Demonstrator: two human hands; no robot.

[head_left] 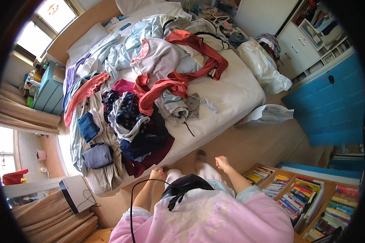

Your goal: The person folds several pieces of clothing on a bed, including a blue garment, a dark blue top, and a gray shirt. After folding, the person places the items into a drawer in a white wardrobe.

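My left hand (157, 173) hangs beside the near edge of the bed, fingers curled, with nothing seen in it. My right hand (222, 162) is held out over the floor, loosely closed and apart from the bed. Nearest my left hand lies a maroon garment (167, 148) at the mattress edge, under a dark navy garment (140, 145) and a star-patterned garment (127, 106). Folded blue cloth (88, 127) and a folded grey-blue garment (98, 155) lie to the left. Red clothing (162, 88) stretches over the middle of the white-sheeted bed (200, 121).
A bookcase (292, 189) stands at my right. White plastic bags (261, 68) sit by the bed's right side, near a blue door (331, 100). A white box (76, 193) with a cable stands at the lower left. A black cable (131, 200) runs along my body.
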